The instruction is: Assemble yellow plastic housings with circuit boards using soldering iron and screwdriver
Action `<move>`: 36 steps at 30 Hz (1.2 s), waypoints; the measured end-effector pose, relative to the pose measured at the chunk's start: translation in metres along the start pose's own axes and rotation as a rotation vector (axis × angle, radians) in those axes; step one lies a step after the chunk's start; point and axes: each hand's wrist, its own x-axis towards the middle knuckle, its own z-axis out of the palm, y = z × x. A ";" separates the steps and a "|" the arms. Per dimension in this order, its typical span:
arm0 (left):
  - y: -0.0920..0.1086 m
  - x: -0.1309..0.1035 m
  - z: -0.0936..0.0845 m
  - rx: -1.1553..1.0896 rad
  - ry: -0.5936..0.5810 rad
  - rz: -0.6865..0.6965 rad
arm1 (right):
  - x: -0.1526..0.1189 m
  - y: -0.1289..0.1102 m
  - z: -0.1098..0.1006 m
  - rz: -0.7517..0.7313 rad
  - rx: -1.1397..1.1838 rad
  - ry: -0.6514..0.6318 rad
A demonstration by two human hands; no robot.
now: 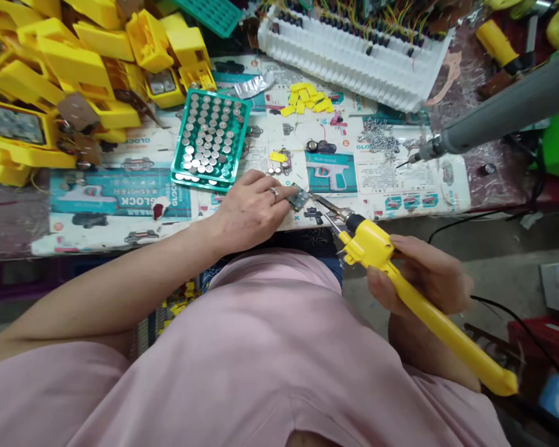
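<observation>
My left hand [256, 208] lies at the table's front edge, its fingers closed on a small circuit board [300, 198]. A ring shows on one finger. My right hand [428, 273], slightly blurred, grips a yellow soldering gun [372, 242]. The metal tip points left and reaches the board's right edge; whether it touches cannot be made out. Just behind the left hand are a few loose button cells [274, 170] and one yellow plastic piece [278, 156]. A green tray [243, 133] filled with rows of button cells stands left of them.
Yellow plastic housings [74, 68] are heaped at the back left. A white ridged rack [354, 59] holds wired parts at the back. Small yellow pieces [307, 97] and a pile of screws [381, 138] lie mid-table. A grey electric screwdriver [494, 112] juts in from the right.
</observation>
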 end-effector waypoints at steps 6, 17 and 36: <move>-0.003 -0.003 0.000 -0.002 0.028 0.054 | 0.029 -0.023 0.013 -0.193 -0.173 0.002; -0.003 -0.003 0.000 -0.091 -0.022 0.017 | 0.039 -0.018 0.020 -0.294 -0.271 -0.041; -0.004 -0.004 0.006 -0.080 0.048 0.048 | 0.043 -0.022 0.014 -0.344 -0.380 -0.073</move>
